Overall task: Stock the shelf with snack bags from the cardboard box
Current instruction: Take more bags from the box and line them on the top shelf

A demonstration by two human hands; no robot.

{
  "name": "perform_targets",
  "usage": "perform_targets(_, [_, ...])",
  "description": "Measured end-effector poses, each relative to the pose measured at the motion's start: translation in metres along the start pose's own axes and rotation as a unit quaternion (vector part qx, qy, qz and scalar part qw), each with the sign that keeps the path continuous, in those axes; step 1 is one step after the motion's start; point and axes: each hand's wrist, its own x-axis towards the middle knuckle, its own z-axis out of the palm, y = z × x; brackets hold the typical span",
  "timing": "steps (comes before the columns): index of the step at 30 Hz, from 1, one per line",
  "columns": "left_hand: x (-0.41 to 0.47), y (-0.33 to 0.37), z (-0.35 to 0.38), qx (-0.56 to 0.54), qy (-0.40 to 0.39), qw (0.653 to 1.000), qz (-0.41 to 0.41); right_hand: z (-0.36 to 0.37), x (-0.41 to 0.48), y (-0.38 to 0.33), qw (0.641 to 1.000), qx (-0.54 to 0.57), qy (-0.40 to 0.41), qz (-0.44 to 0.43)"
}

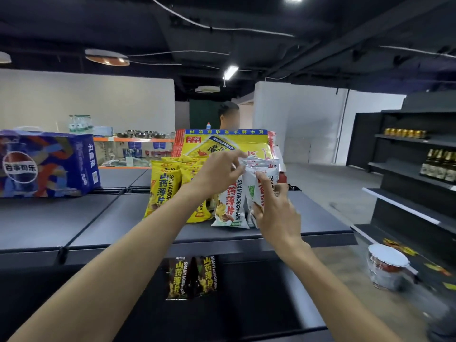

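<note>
Worked over a dark matte metal shelf [98, 218] in a dim shop, yellow cardboard box [229, 141] at its far edge. Held upright white snack bags [232, 208] just right of yellow snack bags [160, 191], pinching crimped tops with left hand [217, 174], gripping a side with right hand [276, 213]. Judged them light, puffy, slick; best taken by sealed edges.

White walls [86, 99] are enclosing the far side of the room beneath a black ceiling [246, 43], where a strip light [230, 72] and a round lamp [107, 57] are glowing. A grey floor [328, 183] is running along the right, and a dark shelving unit [394, 154] is standing beside it, its tiers facing the aisle.
</note>
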Motion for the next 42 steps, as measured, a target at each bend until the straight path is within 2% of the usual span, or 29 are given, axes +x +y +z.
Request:
perform_targets(3, [0.022, 0.02, 0.001, 0.061, -0.06, 0.996, 0.04, -0.002, 0.001, 0.018, 1.0, -0.009, 0.011, 0.002])
perform_targets(7, [0.046, 0.043, 0.017, 0.101, -0.117, 0.987, 0.038, -0.003, 0.007, 0.052, 0.999, -0.019, 0.028, -0.009])
perform_targets(10, [0.066, 0.062, 0.036, 0.106, -0.114, 0.987, 0.025, -0.005, 0.013, 0.079, 0.999, -0.004, 0.046, -0.012])
perform_targets(13, [0.088, 0.08, 0.061, 0.097, -0.091, 0.991, 0.006, -0.003, 0.028, 0.112, 0.994, 0.085, 0.049, 0.056])
perform_targets(16, [0.107, 0.092, 0.084, 0.1, -0.09, 0.991, -0.016, 0.011, 0.042, 0.147, 0.987, 0.123, -0.009, 0.104])
perform_targets(18, [0.118, 0.094, 0.099, 0.104, -0.09, 0.99, -0.04, 0.018, 0.046, 0.165, 0.983, 0.139, -0.061, 0.104])
perform_targets(22, [0.128, 0.093, 0.126, 0.104, -0.088, 0.987, -0.082, 0.029, 0.058, 0.191, 0.97, 0.186, -0.117, 0.101])
perform_targets(28, [0.143, 0.084, 0.143, 0.094, -0.075, 0.984, -0.129, 0.04, 0.083, 0.204, 0.973, 0.125, -0.185, 0.057])
perform_targets(34, [0.171, 0.067, 0.135, 0.11, -0.07, 0.985, -0.114, 0.054, 0.106, 0.189, 0.968, 0.234, -0.058, 0.073])
perform_targets(39, [0.183, 0.04, 0.139, 0.142, -0.069, 0.983, -0.096, 0.067, 0.13, 0.182, 0.969, 0.232, -0.048, 0.07])
perform_targets(42, [0.189, 0.02, 0.142, 0.206, -0.076, 0.973, -0.066, 0.081, 0.146, 0.181, 0.969, 0.228, -0.063, 0.074])
